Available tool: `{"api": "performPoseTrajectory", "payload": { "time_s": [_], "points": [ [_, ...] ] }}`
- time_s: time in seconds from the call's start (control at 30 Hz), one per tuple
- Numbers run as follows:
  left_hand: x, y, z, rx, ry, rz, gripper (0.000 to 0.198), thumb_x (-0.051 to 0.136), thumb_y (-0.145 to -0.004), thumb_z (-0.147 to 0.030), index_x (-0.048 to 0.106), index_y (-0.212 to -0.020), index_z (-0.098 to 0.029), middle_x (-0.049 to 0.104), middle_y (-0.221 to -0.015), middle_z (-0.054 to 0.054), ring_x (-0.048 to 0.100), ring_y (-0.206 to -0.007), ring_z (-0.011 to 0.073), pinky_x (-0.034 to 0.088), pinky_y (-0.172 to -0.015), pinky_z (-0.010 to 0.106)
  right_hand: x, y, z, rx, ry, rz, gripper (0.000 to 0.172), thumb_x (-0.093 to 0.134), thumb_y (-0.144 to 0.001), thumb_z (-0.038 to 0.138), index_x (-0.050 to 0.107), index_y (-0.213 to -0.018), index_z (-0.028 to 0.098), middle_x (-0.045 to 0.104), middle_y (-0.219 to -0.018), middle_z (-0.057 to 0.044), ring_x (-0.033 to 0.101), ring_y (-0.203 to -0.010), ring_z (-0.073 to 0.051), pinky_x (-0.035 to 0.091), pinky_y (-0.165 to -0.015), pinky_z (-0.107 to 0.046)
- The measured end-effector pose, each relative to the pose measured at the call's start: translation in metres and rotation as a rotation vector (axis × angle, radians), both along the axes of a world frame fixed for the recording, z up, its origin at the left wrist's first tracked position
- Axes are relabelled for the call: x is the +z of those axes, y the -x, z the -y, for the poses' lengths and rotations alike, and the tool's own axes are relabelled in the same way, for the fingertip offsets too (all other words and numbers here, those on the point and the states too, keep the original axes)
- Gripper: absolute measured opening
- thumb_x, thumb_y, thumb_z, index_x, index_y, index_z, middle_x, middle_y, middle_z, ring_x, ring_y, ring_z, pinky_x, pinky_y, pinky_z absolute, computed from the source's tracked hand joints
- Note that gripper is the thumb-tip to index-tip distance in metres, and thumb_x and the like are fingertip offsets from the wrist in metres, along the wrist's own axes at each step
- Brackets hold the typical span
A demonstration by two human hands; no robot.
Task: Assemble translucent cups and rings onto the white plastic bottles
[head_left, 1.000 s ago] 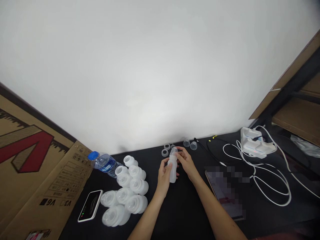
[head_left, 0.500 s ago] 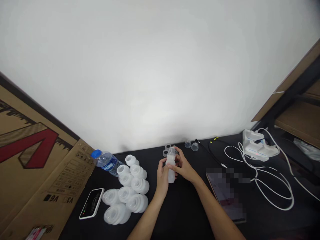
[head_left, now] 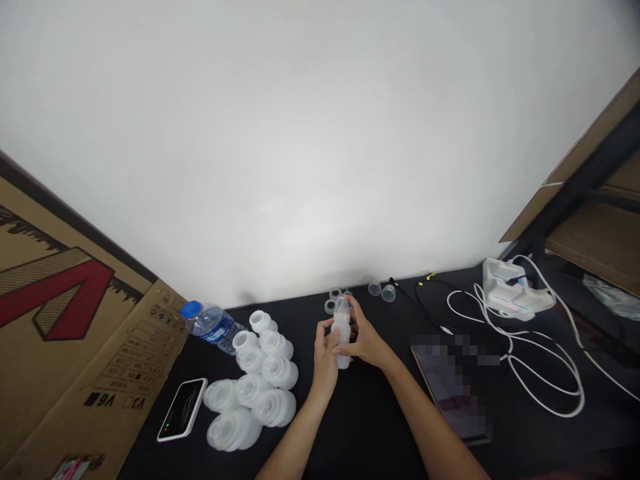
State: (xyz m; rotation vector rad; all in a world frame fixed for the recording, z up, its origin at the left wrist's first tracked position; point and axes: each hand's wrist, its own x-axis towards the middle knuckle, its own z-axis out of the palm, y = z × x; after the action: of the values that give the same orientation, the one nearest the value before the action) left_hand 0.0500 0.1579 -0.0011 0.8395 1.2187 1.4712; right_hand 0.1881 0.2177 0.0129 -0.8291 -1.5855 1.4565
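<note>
Between my two hands is a small translucent white baby bottle [head_left: 342,327] with a clear cap over its top, tilted a little away from me. My left hand [head_left: 326,350] is closed round its left side, thumb on the front. From the right, my right hand [head_left: 367,339] grips it too, thumb across the lower body and fingers up by the cap. Just beyond the bottle lie clear rings [head_left: 330,306], partly hidden by the fingers. Several similar white bottles [head_left: 273,407] stand grouped to the left, some capped and some with open necks.
A water bottle [head_left: 213,325] and a white-framed device [head_left: 183,409] are at left, beside a cardboard box [head_left: 75,360]. Two clear caps [head_left: 389,293] sit near the wall. At right are a tablet-like device [head_left: 450,393], white cables [head_left: 545,410] and a white charging dock [head_left: 515,297].
My right thumb has shifted slightly lower on the baby bottle, and the bottle has turned a little in my hands. Both hands keep hold of it; the other things stay put.
</note>
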Motion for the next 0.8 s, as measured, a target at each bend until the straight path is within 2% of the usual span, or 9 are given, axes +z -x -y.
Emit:
{"api": "performPoseTrajectory", "payload": {
  "time_s": [0.1,0.23,0.33,0.47,0.8],
  "points": [
    [0.007,-0.001,0.001,0.028,-0.009,0.016,0.056,0.075,-0.093,-0.065,0.061,-0.127,-0.023,0.078,-0.092,0.005,0.076,-0.079,0.0233,0.058,-0.071,0.032,0.001,-0.001,0.000,0.013,-0.015,0.017,0.135,0.105,-0.063,0.038,0.024,-0.172,0.034,0.059,-0.153,-0.014,0.073,-0.102,-0.026,0.061,-0.094,-0.043],
    [0.015,-0.003,0.001,0.022,-0.043,0.051,0.065,0.075,-0.093,-0.063,0.059,-0.143,-0.025,0.079,-0.125,0.012,0.079,-0.103,0.0294,0.061,-0.092,0.040,0.001,-0.002,-0.001,0.042,-0.017,0.044,0.141,0.106,-0.061,0.039,0.021,-0.173,0.032,0.057,-0.156,-0.016,0.069,-0.119,-0.031,0.058,-0.100,-0.045],
    [0.014,-0.004,0.000,0.012,-0.056,0.043,0.067,0.073,-0.094,-0.064,0.059,-0.147,-0.026,0.075,-0.138,0.012,0.077,-0.117,0.0328,0.059,-0.101,0.043,0.000,-0.003,0.000,0.052,-0.001,0.036,0.137,0.104,-0.065,0.041,0.022,-0.173,0.033,0.057,-0.157,-0.016,0.070,-0.117,-0.030,0.059,-0.099,-0.045],
    [0.011,-0.003,-0.001,0.030,-0.047,0.029,0.067,0.074,-0.093,-0.066,0.062,-0.146,-0.026,0.074,-0.140,0.013,0.076,-0.121,0.0343,0.060,-0.100,0.043,0.001,-0.002,0.000,0.048,-0.013,0.020,0.136,0.105,-0.063,0.040,0.025,-0.173,0.033,0.059,-0.155,-0.016,0.072,-0.113,-0.029,0.062,-0.097,-0.045],
    [0.015,-0.001,-0.002,0.022,-0.045,0.103,0.060,0.074,-0.094,-0.059,0.063,-0.143,-0.026,0.078,-0.133,0.012,0.080,-0.107,0.0303,0.061,-0.098,0.043,0.004,0.000,0.002,0.043,-0.037,0.025,0.134,0.104,-0.063,0.038,0.026,-0.172,0.030,0.061,-0.150,-0.016,0.068,-0.123,-0.032,0.061,-0.096,-0.044]
  ]
}}
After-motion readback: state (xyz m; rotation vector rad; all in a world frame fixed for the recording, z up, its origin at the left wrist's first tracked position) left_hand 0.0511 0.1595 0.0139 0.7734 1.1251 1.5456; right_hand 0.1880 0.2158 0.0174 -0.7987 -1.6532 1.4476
